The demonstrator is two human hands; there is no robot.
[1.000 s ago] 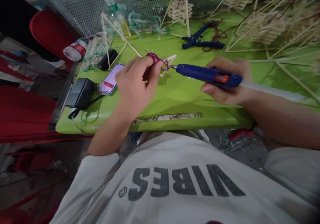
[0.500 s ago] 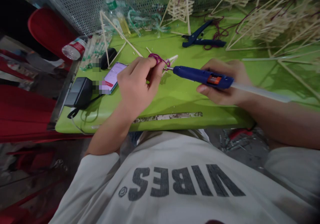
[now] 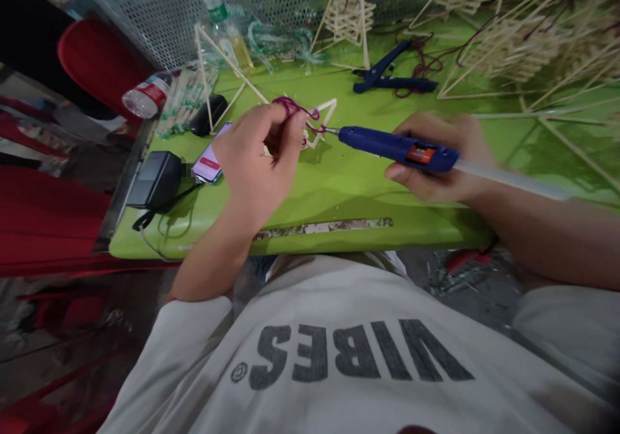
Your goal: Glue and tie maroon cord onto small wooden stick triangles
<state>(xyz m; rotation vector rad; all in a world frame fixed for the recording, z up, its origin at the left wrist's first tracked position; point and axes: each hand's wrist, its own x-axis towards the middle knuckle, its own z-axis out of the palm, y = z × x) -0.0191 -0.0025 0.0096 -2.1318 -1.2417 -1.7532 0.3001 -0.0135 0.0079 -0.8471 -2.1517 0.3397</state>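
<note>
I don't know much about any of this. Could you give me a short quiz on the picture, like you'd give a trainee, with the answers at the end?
1. Which hand holds the blue glue gun?
2. True or false: the phone on the green table has its screen lit.
3. What colour is the looped string at the fingers of the left hand?
A) yellow
B) purple
C) black

Key:
1. The right hand.
2. True.
3. B.
</note>
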